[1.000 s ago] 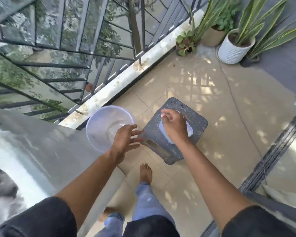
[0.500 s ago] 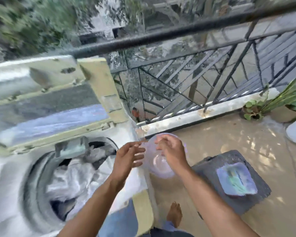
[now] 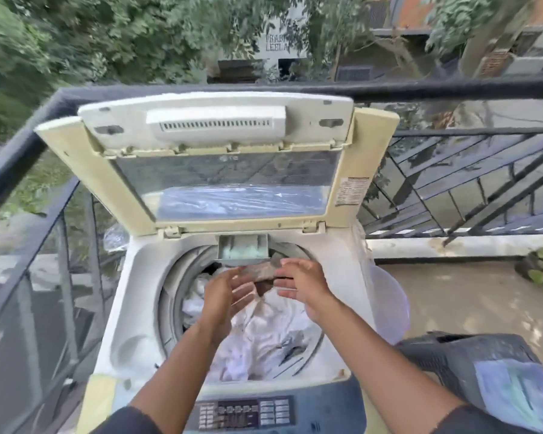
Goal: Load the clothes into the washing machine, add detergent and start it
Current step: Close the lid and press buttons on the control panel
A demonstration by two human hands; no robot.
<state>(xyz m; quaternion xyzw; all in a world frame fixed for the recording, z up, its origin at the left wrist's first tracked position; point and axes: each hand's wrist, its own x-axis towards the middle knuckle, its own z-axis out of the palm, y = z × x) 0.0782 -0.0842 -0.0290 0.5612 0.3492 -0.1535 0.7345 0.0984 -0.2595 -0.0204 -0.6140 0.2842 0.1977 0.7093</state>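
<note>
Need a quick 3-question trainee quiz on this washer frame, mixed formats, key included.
1. True or false: the washing machine lid is closed.
2. Where is the detergent drawer? A) back rim of the drum opening B) on the control panel C) on the floor
3. Fill in: both the left hand and right hand hover over the drum full of ____.

Key: 1 false; 2 A; 3 clothes

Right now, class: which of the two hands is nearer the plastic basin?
The right hand: it is on the side of the basin beside the washer; the left hand is further away.
</note>
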